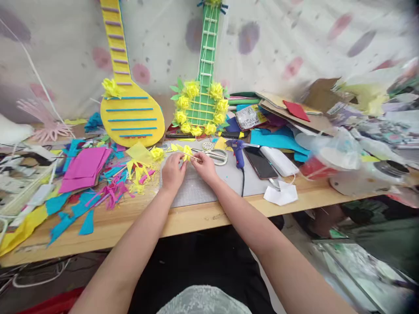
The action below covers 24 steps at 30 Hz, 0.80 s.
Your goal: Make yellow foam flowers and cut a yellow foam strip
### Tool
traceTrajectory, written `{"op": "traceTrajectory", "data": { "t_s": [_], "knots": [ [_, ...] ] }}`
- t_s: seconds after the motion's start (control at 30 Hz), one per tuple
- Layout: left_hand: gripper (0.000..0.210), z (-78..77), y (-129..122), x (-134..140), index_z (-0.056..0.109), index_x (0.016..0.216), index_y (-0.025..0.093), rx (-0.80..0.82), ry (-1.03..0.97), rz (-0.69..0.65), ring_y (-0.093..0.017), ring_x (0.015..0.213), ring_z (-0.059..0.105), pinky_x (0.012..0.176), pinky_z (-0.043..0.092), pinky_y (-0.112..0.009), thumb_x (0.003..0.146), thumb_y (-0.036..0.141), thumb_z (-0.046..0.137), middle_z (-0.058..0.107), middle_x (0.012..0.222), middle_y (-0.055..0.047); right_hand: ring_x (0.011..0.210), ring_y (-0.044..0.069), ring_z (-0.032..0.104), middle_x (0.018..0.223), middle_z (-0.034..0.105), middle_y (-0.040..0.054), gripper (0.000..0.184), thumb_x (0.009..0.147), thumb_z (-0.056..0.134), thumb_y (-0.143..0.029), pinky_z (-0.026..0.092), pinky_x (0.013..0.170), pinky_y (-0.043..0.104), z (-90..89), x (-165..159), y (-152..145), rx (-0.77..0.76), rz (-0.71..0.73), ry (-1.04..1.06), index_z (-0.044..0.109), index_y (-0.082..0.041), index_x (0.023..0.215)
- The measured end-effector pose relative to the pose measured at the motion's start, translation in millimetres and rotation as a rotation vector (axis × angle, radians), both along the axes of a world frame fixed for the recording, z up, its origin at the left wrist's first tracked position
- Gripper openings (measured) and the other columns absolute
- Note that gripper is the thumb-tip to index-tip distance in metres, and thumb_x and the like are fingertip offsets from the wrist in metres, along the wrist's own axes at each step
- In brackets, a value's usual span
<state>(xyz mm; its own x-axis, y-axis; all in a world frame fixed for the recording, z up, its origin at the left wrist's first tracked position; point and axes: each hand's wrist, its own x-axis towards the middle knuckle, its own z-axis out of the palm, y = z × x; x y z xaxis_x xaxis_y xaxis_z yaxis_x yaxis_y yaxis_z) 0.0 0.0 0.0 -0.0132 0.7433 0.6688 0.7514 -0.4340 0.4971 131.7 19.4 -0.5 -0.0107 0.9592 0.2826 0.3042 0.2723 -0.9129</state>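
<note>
Both hands meet over a grey cutting mat (193, 192) at the middle of the table. My left hand (173, 172) pinches a small yellow paper flower (187, 151) between its fingertips. In my right hand (205, 167), the fingers close on a thin stick that reaches across to the flower. Just beyond the right fingers lie scissors (221, 156). A loose yellow flower (157, 153) rests to the left, beside yellow paper scraps (139, 170). Farther right sits a blue glue gun (238, 153) with its cord running toward me.
Behind stand a yellow guitar-shaped craft (132, 117) and a green one (201, 107) ringed with yellow flowers. Magenta sheets (85, 169) and blue scraps crowd the left. A phone (261, 162), a white power bank (278, 160) and a red-and-clear tub (327, 163) stand right.
</note>
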Motion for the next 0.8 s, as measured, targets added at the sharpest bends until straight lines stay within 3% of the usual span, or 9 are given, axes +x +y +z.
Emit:
{"op": "traceTrajectory", "data": {
  "t_s": [0.2,0.4,0.63,0.8],
  "knots": [
    [0.007,0.9,-1.0,-1.6,0.056,0.087,0.019,-0.083,-0.148,0.043,-0.013,0.075,0.061,0.063,0.050,-0.023,0.083,0.022,0.051,0.064,0.085,-0.004,0.060,0.013,0.054,0.071,0.061,0.0000,0.015,0.074,0.051,-0.033,0.039,0.058,0.023,-1.2,-0.2,-0.8,0.026,0.032,-0.063,0.055,-0.019,0.074],
    [0.005,-2.5,2.4,-4.8,0.055,0.084,0.019,-0.106,-0.222,0.107,-0.014,0.073,0.061,0.062,0.048,-0.023,0.080,0.020,0.053,0.065,0.081,-0.003,0.059,0.012,0.050,0.070,0.062,-0.0008,0.014,0.074,0.051,-0.030,0.035,0.057,0.023,-1.7,2.4,0.1,0.024,-0.050,-0.195,0.058,-0.019,0.077],
    [0.006,-1.6,1.3,-1.2,0.052,0.081,0.020,-0.202,-0.322,0.025,-0.012,0.067,0.063,0.060,0.049,-0.022,0.077,0.022,0.056,0.065,0.080,-0.001,0.064,0.014,0.053,0.074,0.063,-0.0003,0.013,0.073,0.051,-0.025,0.038,0.061,0.025,-1.6,3.7,-0.4,0.003,-0.107,-0.307,0.059,-0.020,0.081],
    [0.009,-2.6,-0.3,5.0,0.051,0.079,0.020,-0.261,-0.321,-0.074,-0.012,0.071,0.065,0.062,0.050,-0.022,0.074,0.018,0.058,0.065,0.081,-0.001,0.073,0.016,0.058,0.083,0.066,0.0008,0.028,0.071,0.046,-0.014,0.042,0.070,0.027,-1.7,3.3,-1.3,0.065,-0.030,-0.381,0.062,-0.022,0.093]
  ]
}}
